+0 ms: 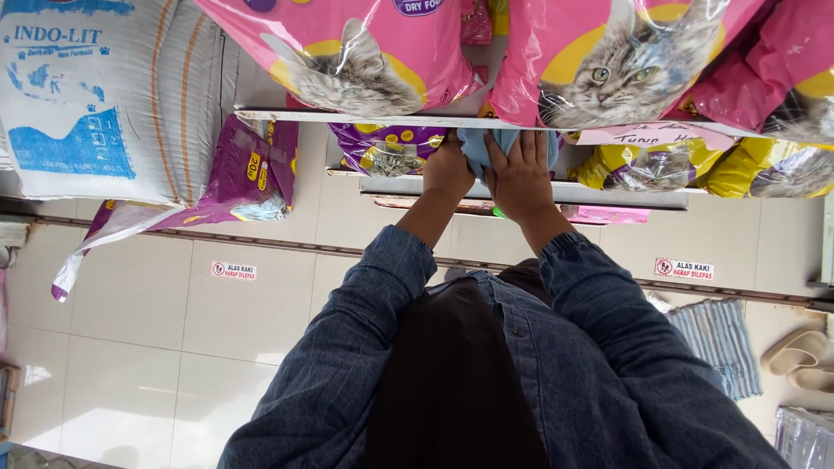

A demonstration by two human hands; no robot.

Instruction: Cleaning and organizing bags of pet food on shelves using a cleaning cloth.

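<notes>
Hands pressing a blue cloth at a shelf edge

Hands meet at the front edge of the upper shelf [347, 116], a pale board that carries pink pet-food bags printed with cats. The blue cloth [476, 148] sits just under that shelf edge, bunched between the two hands. The right hand [522, 176] lies flat over the cloth, fingers spread and pointing toward the shelf, its grip broad and pressed onto the fabric rather than curled around it. The left hand [448, 168] is beside it, touching the cloth's left side, knuckles up; its fingers are tucked out of sight under the shelf edge, so I cannot tell how its grip stands. Both arms wear dark denim sleeves [599, 304].

Just below the cloth runs a lower shelf [608, 194], with a purple bag [387, 149] to the left of the hands and yellow bags [647, 167] to their right. Further left of the shelf, a large white and blue sack [95, 95] leans by another purple bag [252, 169]. Beneath the shelves the tiled floor [130, 330] shows a striped mat [717, 343] and pale sandals [799, 356] to the right.
</notes>
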